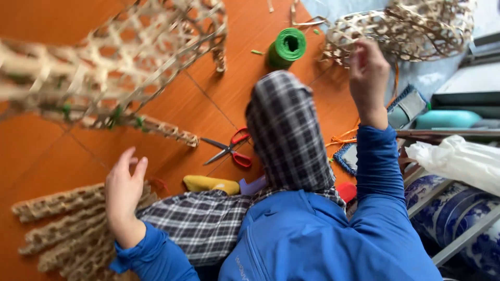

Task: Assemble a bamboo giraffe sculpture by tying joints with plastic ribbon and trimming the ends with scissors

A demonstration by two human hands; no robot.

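Seated on the orange tile floor, legs out, knee in plaid trousers up in the middle of the view.

Right hand is raised far right, touching the edge of a loose woven basket frame; fingers look pinched on a strip at its rim, grip narrow, but I cannot tell exactly what it holds. The frame lies partly off the tiles, within arm's reach.

Left hand is open, fingers spread, holding nothing, hovering just above a stack of flat woven strips at near left. Stack lies beside the hip, easy to pull from.

Big open-weave lattice piece is close to the camera at far left, blurred, with green ties at a few joints.

Green twine spool stands on the floor between lattice and basket frame, near the raised hand; colour matches those ties. Red-handled scissors lie just left of the knee, blades closed. Yellow object sits by the thigh, kind unclear.

Far right: white plastic bag and a blue-and-white ceramic pot behind bars.
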